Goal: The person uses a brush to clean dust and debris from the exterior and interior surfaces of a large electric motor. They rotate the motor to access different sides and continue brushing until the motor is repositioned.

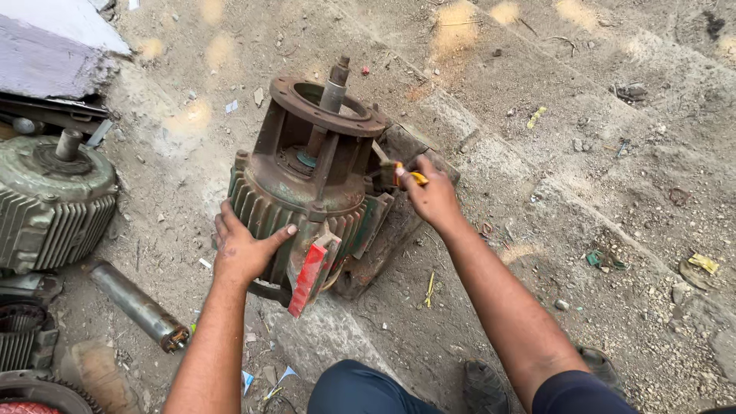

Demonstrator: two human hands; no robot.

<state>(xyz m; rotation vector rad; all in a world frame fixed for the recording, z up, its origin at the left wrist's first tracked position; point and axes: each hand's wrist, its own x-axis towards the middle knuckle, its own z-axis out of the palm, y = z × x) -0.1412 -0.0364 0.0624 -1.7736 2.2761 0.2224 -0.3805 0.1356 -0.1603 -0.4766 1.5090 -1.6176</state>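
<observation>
Mid-frame on the dirt ground, the rusty motor stands upright. The left hand braces it, fingers spread flat; the right hand grips a yellow-handled tool against its side, seemingly loosening something; steady bracing seems needed.

Open dirt lies right of the rusty motor. On the left, a second motor and steel cylinder crowd in.

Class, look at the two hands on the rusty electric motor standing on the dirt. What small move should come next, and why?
Probably a short turn or push of the yellow-handled tool in the right hand, with the left hand pressing firmly. The tool's tip already sits against the side of the rusty, green finned motor, and the left palm lies flat on the fins, bracing it upright on loose dirt ground.
</observation>
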